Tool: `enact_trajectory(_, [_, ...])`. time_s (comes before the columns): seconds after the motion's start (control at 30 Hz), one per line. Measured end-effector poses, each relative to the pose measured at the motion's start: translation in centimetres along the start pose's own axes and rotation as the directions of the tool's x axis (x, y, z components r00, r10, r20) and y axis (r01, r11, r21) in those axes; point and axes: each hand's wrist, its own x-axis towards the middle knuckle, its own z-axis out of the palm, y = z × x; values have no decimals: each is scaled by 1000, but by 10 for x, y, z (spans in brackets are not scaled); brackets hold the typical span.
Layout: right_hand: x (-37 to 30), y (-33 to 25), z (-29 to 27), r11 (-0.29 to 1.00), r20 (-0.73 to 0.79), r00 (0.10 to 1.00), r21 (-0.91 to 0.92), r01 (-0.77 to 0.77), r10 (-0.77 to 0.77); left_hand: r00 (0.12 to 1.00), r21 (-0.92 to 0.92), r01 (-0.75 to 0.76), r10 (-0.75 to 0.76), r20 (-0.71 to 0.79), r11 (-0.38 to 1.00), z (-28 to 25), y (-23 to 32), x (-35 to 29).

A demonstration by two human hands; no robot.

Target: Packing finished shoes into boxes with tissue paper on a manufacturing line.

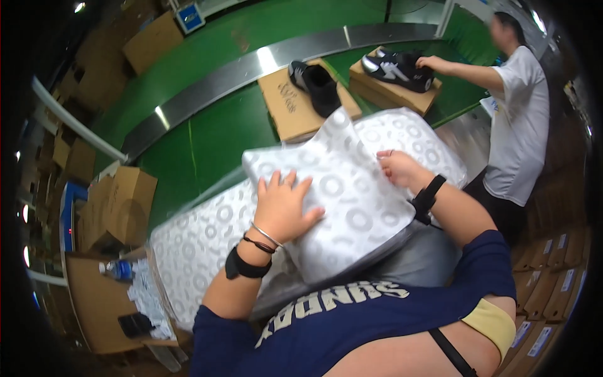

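Pinching patterned paper (352, 217) w/ R grip (403, 171), L grip (281, 208) splayed flat atop.

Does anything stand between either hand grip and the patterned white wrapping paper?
Nothing visible does. The left grip lies spread on the patterned white wrapping paper, and the right grip pinches the paper near its raised part. The black shoe on the cardboard shoebox is beyond the paper, not between.

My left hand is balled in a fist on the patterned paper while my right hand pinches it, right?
Not a fist: the head view shows the left hand open, fingers spread on the patterned paper. The right hand does pinch it.
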Motion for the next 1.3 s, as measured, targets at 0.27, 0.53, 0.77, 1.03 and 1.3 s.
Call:
enact_trajectory(0.27, [111, -94, 54, 291, 47, 441, -689, 664, -896, 985, 70, 72, -82, 151, 995, 26, 12, 19])
enact_trajectory(0.53, [98, -143, 79, 654, 251, 660, -118, 747, -708, 988, 36, 53, -58, 141, 998, 32, 12, 19])
enact_trajectory(0.77, [-108, -98, 37, 121, 524, 335, -400, 908, -783, 992, -6, 103, -103, 70, 995, 37, 8, 26])
enact_trajectory(1.03, [-118, 1, 24, 121, 534, 500, -592, 797, -682, 998, -34, 56, -56, 11, 998, 42, 1, 27])
enact_trajectory(1.3, [-48, 41, -134, -27, -31, 507, -994, -106, -861, 998, -118, 47, -50, -25, 992, 37, 9, 21])
